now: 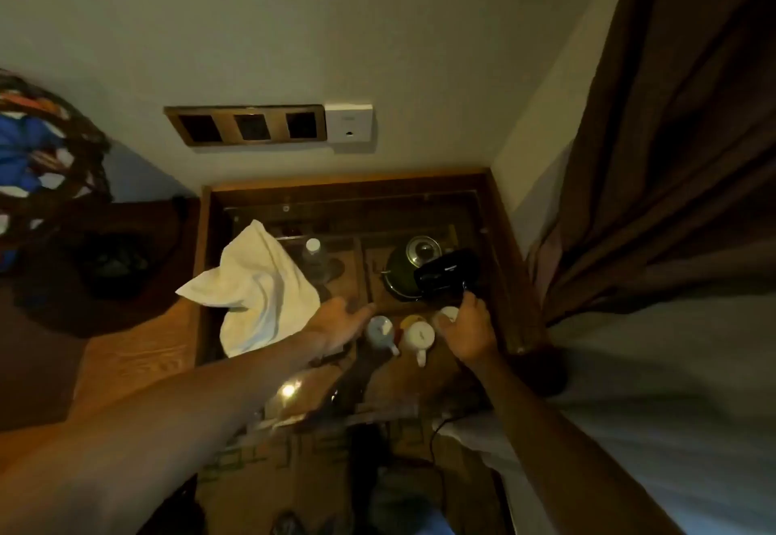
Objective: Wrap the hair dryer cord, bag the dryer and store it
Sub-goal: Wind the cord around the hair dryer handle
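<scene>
The black hair dryer (447, 272) is held up over the glass-topped wooden table (495, 215), in front of the kettle. My right hand (468, 331) grips its handle from below. My left hand (340, 320) reaches forward over the table's middle, fingers spread and empty, beside the white cloth. A dark cord (436, 429) trails near the table's front edge; whether it belongs to the dryer I cannot tell. No bag is in view.
A crumpled white towel (256, 291) lies on the left of the table. A water bottle (314, 257), a dark kettle (405, 266) and two cups (418, 337) stand on it. Brown curtain (672, 135) and white bed (672, 408) at right; wall sockets (268, 123) above.
</scene>
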